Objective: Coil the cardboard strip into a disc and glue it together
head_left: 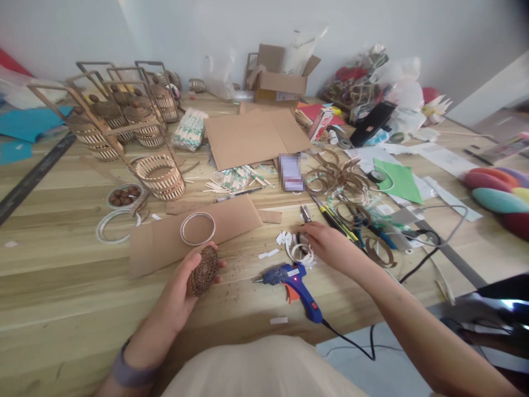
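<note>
A round brown disc with a textured, pitted surface (204, 271) is gripped in my left hand (185, 275), tilted on edge above the wooden table. My right hand (316, 238) reaches down at a pair of scissors (305, 214) and a small white ring (303, 253); its fingers are bent, and what they hold is hidden. Below it lies a blue glue gun (295, 281) with an orange trigger and a lit red light. A white-rimmed ring (197, 228) rests on a cardboard strip (235, 220) beyond my left hand.
Woven baskets with tall handles (161, 176) stand at the left, by a bowl of brown balls (124, 196). A cardboard sheet (252, 138), a phone (291, 172), curled brown strips (343, 176) and yellow-handled pliers (339, 220) lie farther back. The glue gun's black cord (347, 339) crosses the front edge.
</note>
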`<control>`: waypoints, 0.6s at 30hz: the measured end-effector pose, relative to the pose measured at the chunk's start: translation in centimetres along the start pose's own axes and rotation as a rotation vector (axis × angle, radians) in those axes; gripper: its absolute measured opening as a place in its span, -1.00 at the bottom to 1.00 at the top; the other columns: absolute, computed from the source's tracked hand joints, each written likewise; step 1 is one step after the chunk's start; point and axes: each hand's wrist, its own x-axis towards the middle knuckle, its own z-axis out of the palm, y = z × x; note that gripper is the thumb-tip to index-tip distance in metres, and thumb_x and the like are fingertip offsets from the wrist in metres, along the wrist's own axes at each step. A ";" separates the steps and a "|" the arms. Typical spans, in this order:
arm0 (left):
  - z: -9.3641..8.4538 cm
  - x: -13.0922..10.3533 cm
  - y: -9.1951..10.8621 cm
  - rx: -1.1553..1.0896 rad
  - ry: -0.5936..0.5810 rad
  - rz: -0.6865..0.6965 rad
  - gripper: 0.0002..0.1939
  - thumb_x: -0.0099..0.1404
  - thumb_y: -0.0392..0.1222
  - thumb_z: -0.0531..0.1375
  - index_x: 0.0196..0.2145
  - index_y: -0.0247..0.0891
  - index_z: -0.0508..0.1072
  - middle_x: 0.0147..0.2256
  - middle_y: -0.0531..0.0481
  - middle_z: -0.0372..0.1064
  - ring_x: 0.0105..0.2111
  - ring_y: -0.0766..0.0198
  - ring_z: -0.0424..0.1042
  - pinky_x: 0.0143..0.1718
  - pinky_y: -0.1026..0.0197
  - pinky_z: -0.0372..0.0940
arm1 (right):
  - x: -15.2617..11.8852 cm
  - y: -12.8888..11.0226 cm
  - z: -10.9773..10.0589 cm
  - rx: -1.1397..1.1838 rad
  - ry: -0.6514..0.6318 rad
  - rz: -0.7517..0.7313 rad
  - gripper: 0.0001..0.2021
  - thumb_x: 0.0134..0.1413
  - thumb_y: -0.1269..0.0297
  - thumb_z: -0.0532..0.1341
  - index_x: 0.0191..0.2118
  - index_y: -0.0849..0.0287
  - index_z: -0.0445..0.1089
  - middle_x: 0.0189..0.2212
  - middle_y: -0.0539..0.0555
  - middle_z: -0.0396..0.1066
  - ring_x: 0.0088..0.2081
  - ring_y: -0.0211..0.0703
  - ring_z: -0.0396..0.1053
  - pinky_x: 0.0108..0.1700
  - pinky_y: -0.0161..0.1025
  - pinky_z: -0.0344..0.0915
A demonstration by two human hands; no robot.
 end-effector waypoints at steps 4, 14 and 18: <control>-0.1 0.0 -0.1 -0.001 -0.015 0.004 -0.55 0.11 0.09 0.33 -0.11 -0.23 0.54 -0.03 -0.08 0.45 -0.19 0.05 0.53 -0.36 0.13 0.49 | -3.3 -0.6 -1.1 -0.061 0.137 0.145 -0.71 0.30 0.30 0.02 -0.19 0.16 0.51 -0.17 0.21 0.53 -0.17 0.03 0.50 -0.15 -0.15 0.36; -0.3 -0.1 -0.4 -0.020 -0.032 0.004 -0.57 0.15 0.06 0.33 -0.08 -0.22 0.53 -0.01 -0.06 0.42 -0.18 0.07 0.52 -0.31 0.14 0.50 | -8.4 -6.4 3.5 0.119 -0.210 0.302 -0.91 0.11 0.26 0.17 -0.27 0.13 0.36 -0.33 0.14 0.56 -0.31 0.03 0.53 -0.37 -0.23 0.20; -0.2 -0.2 -0.2 -0.027 -0.026 0.009 -0.52 0.12 0.05 0.34 -0.05 -0.24 0.50 -0.03 -0.10 0.47 -0.18 0.05 0.52 -0.30 0.13 0.49 | -9.9 -5.6 2.5 0.194 -0.102 0.342 -0.87 0.04 0.17 0.15 -0.34 0.09 0.31 -0.48 0.07 0.51 -0.47 -0.02 0.47 -0.45 -0.23 0.16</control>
